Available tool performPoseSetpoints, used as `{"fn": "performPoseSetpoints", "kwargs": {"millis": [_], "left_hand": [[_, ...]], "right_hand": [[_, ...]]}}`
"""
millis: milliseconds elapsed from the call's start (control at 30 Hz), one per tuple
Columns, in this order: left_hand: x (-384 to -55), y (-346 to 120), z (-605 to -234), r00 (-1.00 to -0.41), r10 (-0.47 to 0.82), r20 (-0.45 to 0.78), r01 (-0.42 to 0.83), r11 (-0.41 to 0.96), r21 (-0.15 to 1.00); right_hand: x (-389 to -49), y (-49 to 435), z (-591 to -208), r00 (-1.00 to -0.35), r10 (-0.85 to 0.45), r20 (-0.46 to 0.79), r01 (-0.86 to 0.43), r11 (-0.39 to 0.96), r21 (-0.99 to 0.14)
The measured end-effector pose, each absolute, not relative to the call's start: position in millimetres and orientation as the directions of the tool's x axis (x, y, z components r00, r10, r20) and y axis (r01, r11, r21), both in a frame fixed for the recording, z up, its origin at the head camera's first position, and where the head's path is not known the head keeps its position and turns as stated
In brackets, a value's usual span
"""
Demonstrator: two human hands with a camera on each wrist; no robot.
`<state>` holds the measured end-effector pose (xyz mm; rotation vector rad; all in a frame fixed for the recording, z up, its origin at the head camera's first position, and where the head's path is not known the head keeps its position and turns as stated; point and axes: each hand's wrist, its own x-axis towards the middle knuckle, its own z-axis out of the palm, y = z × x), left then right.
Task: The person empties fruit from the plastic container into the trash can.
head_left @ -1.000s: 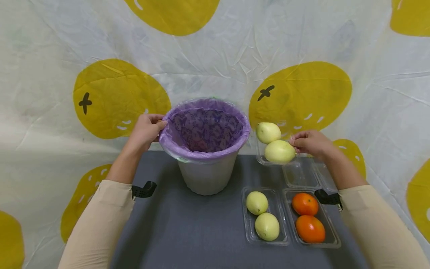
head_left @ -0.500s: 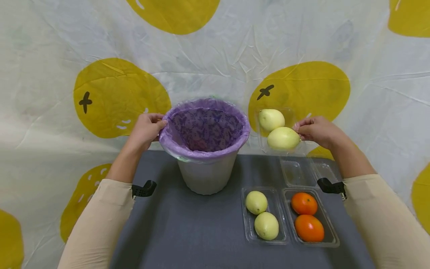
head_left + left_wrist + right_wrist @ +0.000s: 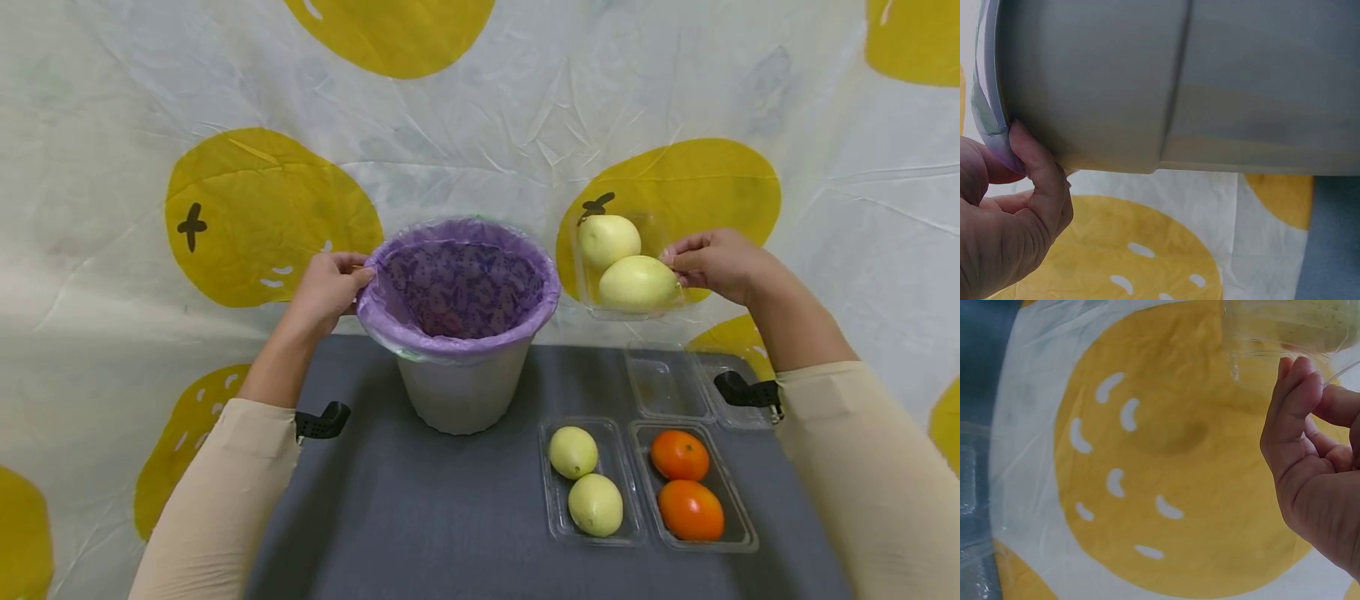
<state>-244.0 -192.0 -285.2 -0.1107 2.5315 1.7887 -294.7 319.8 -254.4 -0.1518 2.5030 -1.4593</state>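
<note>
A pale bin (image 3: 461,387) lined with a purple bag (image 3: 450,342) stands upright on the table. My left hand (image 3: 330,287) pinches the bag-covered rim on its left side; in the left wrist view the fingers (image 3: 1041,169) curl under that rim. Off to the right, my right hand (image 3: 716,262) pinches the edge of a clear plastic tray (image 3: 622,313), raised above the table. Two pale yellow fruits lie in it, a rear fruit (image 3: 609,241) and a front oval fruit (image 3: 637,283). The right wrist view shows only part of this tray (image 3: 1241,337).
At the front right, one clear tray (image 3: 558,529) holds two pale yellow fruits (image 3: 596,505); beside it another tray (image 3: 738,537) holds two orange fruits (image 3: 691,510). Behind them lie clear containers (image 3: 667,392). A white cloth (image 3: 465,150) with yellow shapes hangs behind the table (image 3: 420,517).
My right hand has lifted the tray with its two fruits higher, from near the table's back edge, and slightly to the right. My left hand stays at the bin's rim.
</note>
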Motion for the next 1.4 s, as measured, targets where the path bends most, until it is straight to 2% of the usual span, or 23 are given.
{"fn": "performPoseSetpoints", "kwargs": {"millis": [600,1000,1400], "left_hand": [[-246,-192,-284,-0.997,-0.033,-0.072,-0.079,0.343,0.936],[-246,-193,-285,-0.997,-0.032,-0.073,-0.080,0.349,0.934],[-243,-193,-286,-0.995,-0.034,-0.089,-0.095,0.349,0.932]], "right_hand": [[-306,293,-218,-0.960,-0.217,-0.176,0.024,0.564,-0.825],[-315,257,-201,-0.956,-0.236,-0.172,0.036,0.491,-0.870],[-322,221,-187,-0.946,-0.267,-0.186,0.025,0.511,-0.859]]}}
